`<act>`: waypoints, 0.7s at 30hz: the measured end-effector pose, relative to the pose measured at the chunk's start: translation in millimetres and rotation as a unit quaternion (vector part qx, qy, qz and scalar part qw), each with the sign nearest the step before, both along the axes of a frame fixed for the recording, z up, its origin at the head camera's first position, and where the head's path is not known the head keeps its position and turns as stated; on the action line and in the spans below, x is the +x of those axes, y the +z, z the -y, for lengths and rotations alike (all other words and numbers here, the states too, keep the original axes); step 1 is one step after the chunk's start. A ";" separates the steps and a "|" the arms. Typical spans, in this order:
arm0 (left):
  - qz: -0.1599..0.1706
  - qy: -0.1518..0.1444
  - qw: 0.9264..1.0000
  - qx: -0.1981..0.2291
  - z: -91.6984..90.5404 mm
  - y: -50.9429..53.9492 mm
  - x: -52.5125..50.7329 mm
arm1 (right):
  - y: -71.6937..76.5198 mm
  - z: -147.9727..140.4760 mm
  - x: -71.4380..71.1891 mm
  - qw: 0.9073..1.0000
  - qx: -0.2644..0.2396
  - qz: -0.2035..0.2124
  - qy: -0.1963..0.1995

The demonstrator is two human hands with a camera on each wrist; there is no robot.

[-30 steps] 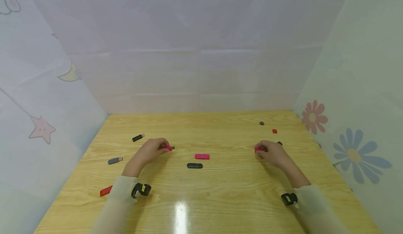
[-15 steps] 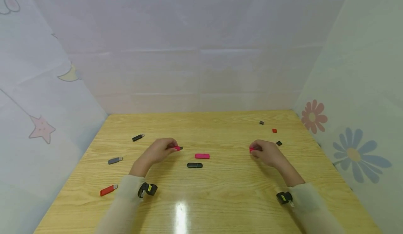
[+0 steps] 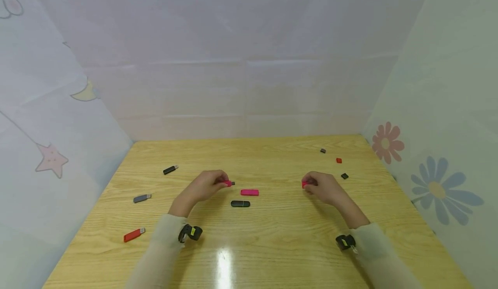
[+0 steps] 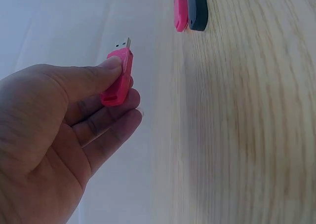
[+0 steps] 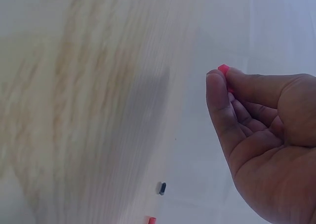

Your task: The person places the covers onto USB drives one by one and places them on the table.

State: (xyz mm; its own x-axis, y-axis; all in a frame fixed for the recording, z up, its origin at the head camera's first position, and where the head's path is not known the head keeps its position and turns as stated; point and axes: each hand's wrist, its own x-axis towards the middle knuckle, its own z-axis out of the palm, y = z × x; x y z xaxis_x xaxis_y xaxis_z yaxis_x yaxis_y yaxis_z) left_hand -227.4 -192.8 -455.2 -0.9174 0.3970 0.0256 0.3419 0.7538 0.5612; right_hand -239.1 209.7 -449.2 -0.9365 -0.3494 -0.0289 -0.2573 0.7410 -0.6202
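Between thumb and fingers, my left hand (image 3: pixel 207 186) pinches a pink USB stick (image 4: pixel 118 78), its bare metal plug pointing away from the palm. My right hand (image 3: pixel 324 188) pinches a small pink USB cap (image 5: pixel 223 69) at its fingertips, mostly covered by them. Both hands hover above the table, facing each other with a gap between. On the tabletop in that gap lie a capped pink USB stick (image 3: pixel 250 192) and, just in front of it, a capped black USB stick (image 3: pixel 240 204).
Uncapped sticks lie at the left of the wooden table (image 3: pixel 272 246): a black one (image 3: pixel 169 170), a grey one (image 3: pixel 141 198) and a red one (image 3: pixel 132 236). Loose caps sit at the right: grey (image 3: pixel 323 150), red (image 3: pixel 339 160), black (image 3: pixel 344 176). Sheeted walls (image 3: pixel 249 94) enclose the table.
My left hand has moved right with the pink USB stick, and my right hand has moved left with the pink cap. They are closer together, and the black cap at right is uncovered.
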 end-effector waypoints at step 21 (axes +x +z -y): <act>-0.005 -0.029 0.999 0.015 -21.8 -0.7 -2.0 | 2.1 26.7 -0.3 0.999 -0.028 0.025 0.016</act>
State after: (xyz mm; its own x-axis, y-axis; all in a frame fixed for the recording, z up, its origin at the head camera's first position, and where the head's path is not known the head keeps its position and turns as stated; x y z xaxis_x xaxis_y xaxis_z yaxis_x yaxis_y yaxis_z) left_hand -229.4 -171.0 -455.9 -0.8921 0.4494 0.0466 0.3906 0.7156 0.5791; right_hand -239.4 183.0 -447.1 -0.9227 -0.3815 -0.0557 -0.2474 0.6967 -0.6734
